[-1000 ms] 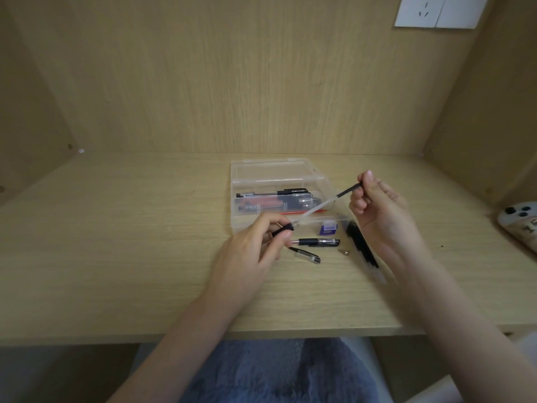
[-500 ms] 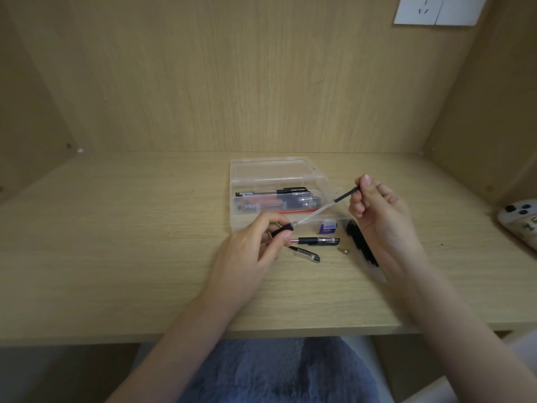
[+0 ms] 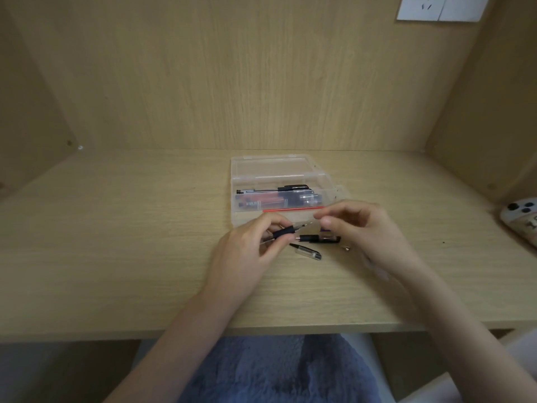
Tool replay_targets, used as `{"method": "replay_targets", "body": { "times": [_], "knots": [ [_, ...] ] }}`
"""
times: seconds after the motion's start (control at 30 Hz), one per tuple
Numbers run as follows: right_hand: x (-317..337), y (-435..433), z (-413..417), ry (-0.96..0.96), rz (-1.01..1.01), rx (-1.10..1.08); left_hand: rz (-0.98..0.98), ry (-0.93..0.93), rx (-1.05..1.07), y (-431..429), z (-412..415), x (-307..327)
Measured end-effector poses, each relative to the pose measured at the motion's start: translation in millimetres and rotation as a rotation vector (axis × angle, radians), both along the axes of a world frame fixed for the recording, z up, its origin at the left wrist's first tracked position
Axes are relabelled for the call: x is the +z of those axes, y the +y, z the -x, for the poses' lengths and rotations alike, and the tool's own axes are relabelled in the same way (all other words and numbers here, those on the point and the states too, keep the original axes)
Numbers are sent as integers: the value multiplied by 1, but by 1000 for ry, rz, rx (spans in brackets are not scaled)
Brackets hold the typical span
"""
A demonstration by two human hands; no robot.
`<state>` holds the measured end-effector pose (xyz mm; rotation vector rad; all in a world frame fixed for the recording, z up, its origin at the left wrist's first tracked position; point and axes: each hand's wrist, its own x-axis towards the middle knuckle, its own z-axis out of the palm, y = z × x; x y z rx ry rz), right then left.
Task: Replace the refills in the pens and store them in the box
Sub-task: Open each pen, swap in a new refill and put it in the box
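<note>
My left hand [image 3: 247,254] grips a clear pen barrel [image 3: 283,235] by its black grip, just in front of the clear plastic box [image 3: 273,170]. A refill sits almost wholly inside the barrel, only its tip [image 3: 306,225] sticking out to the right. My right hand [image 3: 360,228] is blurred, with its thumb and forefinger right beside that tip; whether they pinch it is unclear. The box stands with its lid open and holds several pens [image 3: 279,196]. Another black pen [image 3: 319,238], a loose clear cap [image 3: 308,253] and a small metal tip [image 3: 346,248] lie on the desk.
A red-edged clear bag [image 3: 292,210] lies against the box front. A white device [image 3: 520,221] rests at the desk's right edge. Wooden walls close in the desk [image 3: 130,242] at the back and both sides, with white sockets [image 3: 438,7] top right.
The long refill that stretched between both hands has slid into the barrel. My right hand came down and left toward my left hand.
</note>
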<state>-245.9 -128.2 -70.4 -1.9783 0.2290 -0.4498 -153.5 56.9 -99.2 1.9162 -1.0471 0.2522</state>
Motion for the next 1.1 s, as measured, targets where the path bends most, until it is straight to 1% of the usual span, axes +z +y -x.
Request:
{"method": "replay_targets", "body": {
  "times": [0.07, 0.17, 0.3, 0.4, 0.57, 0.6, 0.67, 0.8, 0.97, 1.03, 1.1],
  "knots": [
    [0, -10, 5, 9, 142, -96, -26, -22, -9, 0, 1, 1],
    [-1, -20, 11, 70, 323, -157, -52, -37, -27, 0, 2, 2],
    [-5, -19, 15, 203, 512, -82, -73, -44, -23, 0, 2, 1],
    [-10, -14, 15, 245, 677, -68, -96, -53, -23, 0, 2, 1],
    [-12, -11, 12, 278, 767, -112, -105, -47, -26, 1, 3, 2],
    [-12, -11, 12, 285, 763, -107, -109, -48, -27, 1, 3, 2],
    [-11, -10, 14, 268, 682, -89, -109, -47, -26, 2, 3, 1],
    [-3, -5, 18, 134, 488, -21, -110, -25, -26, 1, 2, 1],
    [7, 2, 15, -95, 143, -49, -94, -2, -36, 0, 2, -1],
    [6, 5, 12, -127, -6, -49, -89, 10, -38, 0, 1, -1],
    [1, 7, 7, -121, -105, -19, -87, 6, -40, 0, 1, -1]
  ]
}}
